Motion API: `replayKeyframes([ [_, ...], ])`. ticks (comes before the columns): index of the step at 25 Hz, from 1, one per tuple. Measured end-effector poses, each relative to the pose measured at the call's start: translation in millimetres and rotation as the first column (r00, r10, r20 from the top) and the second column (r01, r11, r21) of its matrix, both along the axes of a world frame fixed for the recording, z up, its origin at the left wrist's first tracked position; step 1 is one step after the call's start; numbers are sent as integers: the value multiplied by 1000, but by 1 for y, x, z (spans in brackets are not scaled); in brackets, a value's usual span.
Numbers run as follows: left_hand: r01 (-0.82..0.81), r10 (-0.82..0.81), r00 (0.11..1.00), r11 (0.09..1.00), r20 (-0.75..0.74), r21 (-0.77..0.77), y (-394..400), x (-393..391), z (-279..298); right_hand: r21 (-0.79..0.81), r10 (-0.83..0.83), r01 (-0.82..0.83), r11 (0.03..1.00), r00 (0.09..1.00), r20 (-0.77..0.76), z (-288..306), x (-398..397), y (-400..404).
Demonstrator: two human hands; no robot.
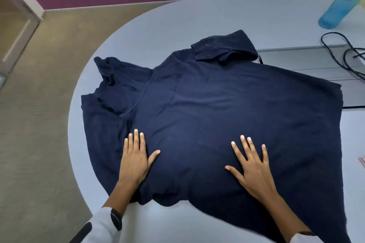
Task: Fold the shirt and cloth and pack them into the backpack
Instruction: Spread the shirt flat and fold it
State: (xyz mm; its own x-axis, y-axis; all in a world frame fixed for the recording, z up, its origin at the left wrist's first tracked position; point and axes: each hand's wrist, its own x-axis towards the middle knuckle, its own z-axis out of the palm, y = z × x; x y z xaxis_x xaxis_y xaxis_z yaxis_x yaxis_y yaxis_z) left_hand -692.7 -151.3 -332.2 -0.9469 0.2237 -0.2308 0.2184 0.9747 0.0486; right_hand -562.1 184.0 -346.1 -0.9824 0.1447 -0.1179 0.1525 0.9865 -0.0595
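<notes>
So I've got the navy polo shirt (207, 104) spread out on the rounded grey tabletop (177, 25), collar end pointing left, with my left hand (136, 156) and right hand (250, 165) both lying flat on it, fingers straight and spread, not gripping anything. It looks like a soft, light knit that'll drape and bunch rather than hold a crease, and the left sleeve is already rumpled, so I'd guess it slides a bit on this smooth top. Best bet is probably pinching it at the shoulder seam and hem edge to fold, not the middle
</notes>
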Motion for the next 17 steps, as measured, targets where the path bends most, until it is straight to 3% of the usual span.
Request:
replayKeyframes([
  [6,67,-70,996,996,54,62,-13,74,22,-12,62,-62,998,997,36,7,82,-2],
  [10,148,-149,989,979,-4,137,-38,117,29,-45,18,-14,999,997,75,12,124,-3],
  [13,238,-230,970,965,-78,112,-50,119,33,-128,17,-5,992,996,89,10,148,0],
  [17,345,-326,925,936,-194,72,-45,102,40,-79,62,-55,995,995,77,16,166,8],
])
